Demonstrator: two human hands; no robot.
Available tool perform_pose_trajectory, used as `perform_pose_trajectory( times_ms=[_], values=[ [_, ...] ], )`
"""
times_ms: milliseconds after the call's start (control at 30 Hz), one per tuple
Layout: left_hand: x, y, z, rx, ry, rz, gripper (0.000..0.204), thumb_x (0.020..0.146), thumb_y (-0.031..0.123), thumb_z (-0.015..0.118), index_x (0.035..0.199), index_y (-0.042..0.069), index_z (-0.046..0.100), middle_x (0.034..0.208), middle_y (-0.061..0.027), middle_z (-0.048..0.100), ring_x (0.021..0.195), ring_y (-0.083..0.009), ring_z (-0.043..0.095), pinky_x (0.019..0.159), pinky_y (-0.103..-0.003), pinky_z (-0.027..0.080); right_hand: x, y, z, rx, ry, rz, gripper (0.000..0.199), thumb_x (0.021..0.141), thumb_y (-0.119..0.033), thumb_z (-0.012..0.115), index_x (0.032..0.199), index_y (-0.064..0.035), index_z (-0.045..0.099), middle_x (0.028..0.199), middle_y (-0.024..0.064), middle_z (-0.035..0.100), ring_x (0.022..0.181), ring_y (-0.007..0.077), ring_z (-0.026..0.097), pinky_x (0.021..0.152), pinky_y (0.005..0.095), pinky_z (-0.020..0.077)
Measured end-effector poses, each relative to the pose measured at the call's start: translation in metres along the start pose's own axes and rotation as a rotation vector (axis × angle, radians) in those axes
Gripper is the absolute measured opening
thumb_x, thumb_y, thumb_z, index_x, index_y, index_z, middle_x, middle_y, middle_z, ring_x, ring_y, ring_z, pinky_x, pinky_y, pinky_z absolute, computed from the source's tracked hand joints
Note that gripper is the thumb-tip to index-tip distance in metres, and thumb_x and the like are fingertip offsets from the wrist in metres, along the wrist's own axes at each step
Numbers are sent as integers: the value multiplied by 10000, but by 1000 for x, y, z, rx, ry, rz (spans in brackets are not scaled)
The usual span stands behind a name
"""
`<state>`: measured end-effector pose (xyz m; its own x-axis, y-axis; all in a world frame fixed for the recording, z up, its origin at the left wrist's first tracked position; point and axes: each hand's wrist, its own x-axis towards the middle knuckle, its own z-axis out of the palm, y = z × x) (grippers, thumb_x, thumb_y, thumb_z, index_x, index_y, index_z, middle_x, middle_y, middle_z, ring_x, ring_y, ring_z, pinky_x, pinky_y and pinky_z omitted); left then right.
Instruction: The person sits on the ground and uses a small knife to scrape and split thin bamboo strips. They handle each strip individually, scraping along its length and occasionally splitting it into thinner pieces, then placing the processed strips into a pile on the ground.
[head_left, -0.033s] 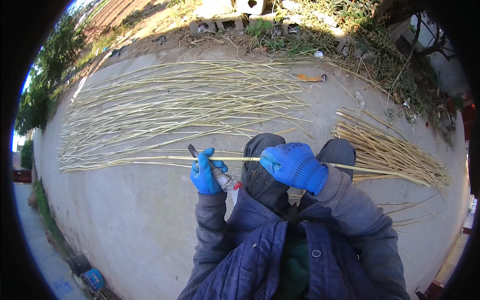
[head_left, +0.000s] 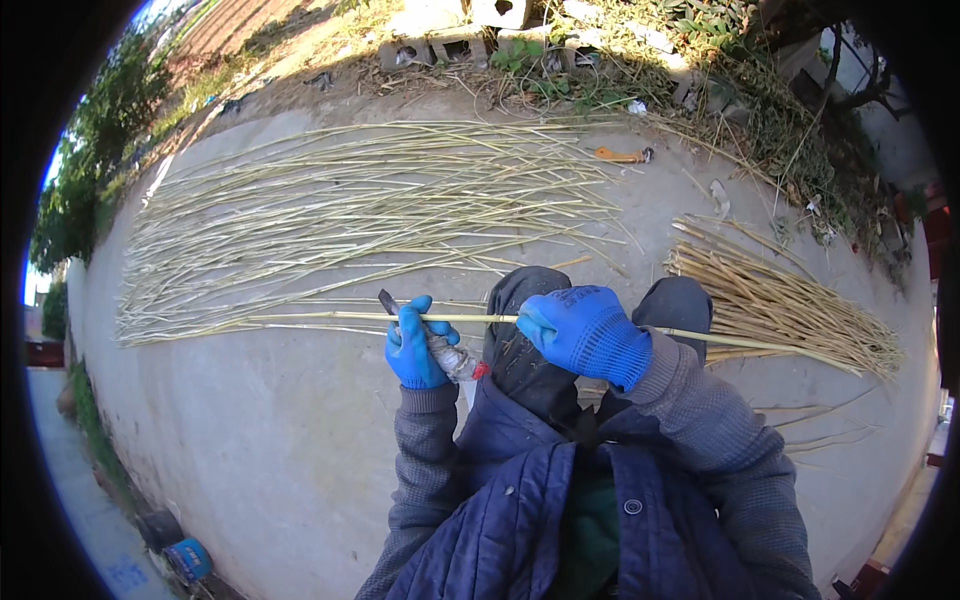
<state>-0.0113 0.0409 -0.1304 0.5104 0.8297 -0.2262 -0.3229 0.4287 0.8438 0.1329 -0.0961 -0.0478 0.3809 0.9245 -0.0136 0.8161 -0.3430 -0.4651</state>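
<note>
My left hand (head_left: 416, 352), in a blue glove, is closed round a knife (head_left: 449, 357). The knife's handle is wrapped in pale cloth with red at one end, and a short dark blade pokes out above the glove. A long, thin, pale yellow-green stalk (head_left: 480, 318) runs sideways across my lap and passes by the left hand's fingers. Whether the blade touches the stalk I cannot tell. My right hand (head_left: 590, 330), also blue-gloved, grips the stalk over my knees. From there its thicker end reaches out to the right.
Many similar stalks (head_left: 350, 205) lie spread over the concrete ahead and to the left. A denser bundle of browner stalks (head_left: 790, 300) rests at the right. An orange-handled tool (head_left: 622, 156) lies beyond. Hollow blocks (head_left: 458, 48) and dry brush border the far side.
My left hand and the knife have shifted very slightly to the right; my right hand has moved slightly left. The grips on the knife and the stalk are the same.
</note>
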Motion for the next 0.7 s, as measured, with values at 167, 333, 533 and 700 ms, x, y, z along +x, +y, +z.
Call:
perform_pose_trajectory(
  times_ms=[167,333,533,700],
  values=[
    [-6,-12,2,128,-141,-129,333,1015,284,557,1104,-19,662,711,-85,665,610,-141,615,589,-288,513,0,-2,7,52,75,-54,200,946,-305,596,880,-117,622,703,120,655,639,331,658,566,469,511],
    [-21,-29,16,124,-124,3,302,1012,234,558,1090,-31,680,795,-68,683,674,-119,624,634,-255,508,-2,-9,9,-52,17,-51,177,933,-291,612,908,-117,626,721,110,661,640,315,662,567,434,519],
    [-13,2,24,218,-136,-10,315,1015,253,558,1082,-36,661,743,-74,667,623,-142,617,585,-275,513,-13,-2,-3,50,192,-123,153,904,-268,626,912,-117,650,739,109,670,667,297,675,575,443,519],
    [5,17,5,7,-96,-38,316,1030,261,514,1049,-35,624,658,-111,640,526,-200,608,499,-309,510,-26,18,-13,76,225,-182,133,886,-217,665,970,-114,676,770,105,673,665,295,672,572,412,527]
  ],
)
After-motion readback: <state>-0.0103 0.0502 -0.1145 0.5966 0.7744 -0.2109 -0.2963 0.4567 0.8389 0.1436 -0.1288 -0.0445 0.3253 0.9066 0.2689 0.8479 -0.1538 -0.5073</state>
